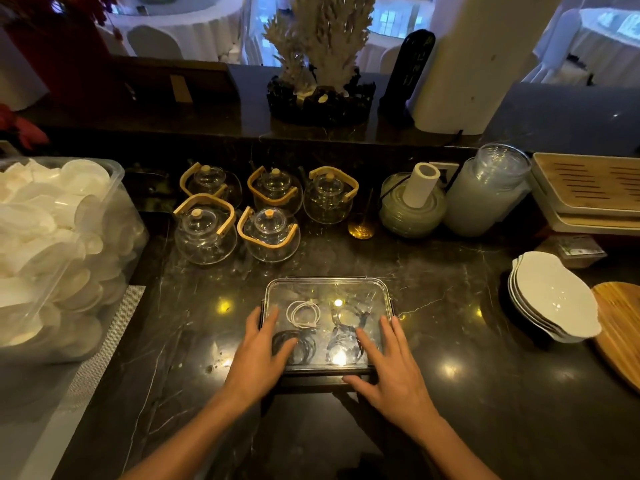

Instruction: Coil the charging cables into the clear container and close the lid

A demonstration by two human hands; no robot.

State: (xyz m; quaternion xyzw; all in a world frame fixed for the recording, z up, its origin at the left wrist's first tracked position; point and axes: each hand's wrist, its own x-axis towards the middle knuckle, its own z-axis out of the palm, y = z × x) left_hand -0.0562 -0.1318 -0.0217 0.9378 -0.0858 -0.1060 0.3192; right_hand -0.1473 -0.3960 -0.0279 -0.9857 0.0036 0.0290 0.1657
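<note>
Both bare forearms reach in from the bottom edge and converge toward the middle. The left hand lies palm down, fingers extended and slightly spread, pointing away from the body, thumb out to the left side. The right hand is likewise flat and palm down, fingers stretched forward and fanned, thumb angled inward and low toward the left hand. Neither hand is curled into a grasp.

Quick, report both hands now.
Left hand: open, flat on the lid.
Right hand: open, flat on the lid, holding nothing.
</note>
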